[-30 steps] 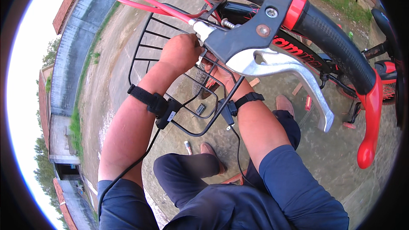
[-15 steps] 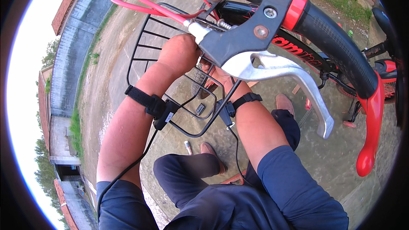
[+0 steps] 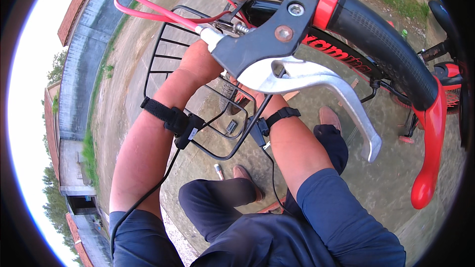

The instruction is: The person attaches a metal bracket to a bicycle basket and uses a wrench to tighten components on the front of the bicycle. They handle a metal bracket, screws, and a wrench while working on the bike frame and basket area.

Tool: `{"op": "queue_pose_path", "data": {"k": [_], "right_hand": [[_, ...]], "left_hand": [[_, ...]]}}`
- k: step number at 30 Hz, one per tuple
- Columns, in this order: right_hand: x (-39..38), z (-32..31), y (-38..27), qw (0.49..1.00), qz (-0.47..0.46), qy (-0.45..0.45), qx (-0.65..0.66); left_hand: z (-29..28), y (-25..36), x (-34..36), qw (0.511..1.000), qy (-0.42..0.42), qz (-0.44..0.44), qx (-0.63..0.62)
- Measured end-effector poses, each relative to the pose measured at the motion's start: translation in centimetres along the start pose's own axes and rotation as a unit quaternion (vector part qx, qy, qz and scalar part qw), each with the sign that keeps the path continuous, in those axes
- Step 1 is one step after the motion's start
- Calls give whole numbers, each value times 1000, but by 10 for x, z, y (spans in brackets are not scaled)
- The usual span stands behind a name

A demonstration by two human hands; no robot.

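Note:
My left hand (image 3: 200, 60) is curled just below a bicycle's brake-lever housing (image 3: 255, 49), at the inner side of a black wire basket (image 3: 163, 49); its fingertips and anything in them are hidden. My right hand (image 3: 251, 90) reaches up beneath the silver brake lever (image 3: 346, 99), mostly covered by it, fingers out of sight. Pink-red cable sleeves (image 3: 163, 17) run into the housing above my left hand. Both wrists wear black straps with small devices (image 3: 185, 131) and wires trailing down.
The black handlebar (image 3: 376, 39) with a red end grip (image 3: 428, 158) spans the upper right. A second bicycle (image 3: 445, 74) stands at the right edge. A small dark object (image 3: 231, 126), a small tool (image 3: 218, 170) and my feet are on the concrete below. A wall (image 3: 86, 84) stands left.
The handlebar, lever and housing have shifted left and slightly down in view, with the lever now covering more of my right hand. My left hand has moved slightly left too.

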State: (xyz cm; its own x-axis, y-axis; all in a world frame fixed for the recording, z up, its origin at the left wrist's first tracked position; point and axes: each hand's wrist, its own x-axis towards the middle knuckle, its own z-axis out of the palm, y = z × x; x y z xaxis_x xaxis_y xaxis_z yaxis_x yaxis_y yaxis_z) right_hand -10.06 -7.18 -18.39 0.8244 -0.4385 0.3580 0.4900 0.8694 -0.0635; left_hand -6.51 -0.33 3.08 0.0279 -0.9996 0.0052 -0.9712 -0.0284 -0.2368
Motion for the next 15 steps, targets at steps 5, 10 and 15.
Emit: {"op": "queue_pose_path", "data": {"k": [5, 10, 15], "right_hand": [[9, -13, 9, 999, -12, 32, 8], [18, -28, 23, 998, -19, 63, 20], [19, -33, 21, 997, -17, 69, 12]], "left_hand": [[1, 4, 7, 999, 19, 15, 35], [2, -2, 2, 999, 26, 12, 42], [2, 0, 7, 1000, -19, 6, 21]]}}
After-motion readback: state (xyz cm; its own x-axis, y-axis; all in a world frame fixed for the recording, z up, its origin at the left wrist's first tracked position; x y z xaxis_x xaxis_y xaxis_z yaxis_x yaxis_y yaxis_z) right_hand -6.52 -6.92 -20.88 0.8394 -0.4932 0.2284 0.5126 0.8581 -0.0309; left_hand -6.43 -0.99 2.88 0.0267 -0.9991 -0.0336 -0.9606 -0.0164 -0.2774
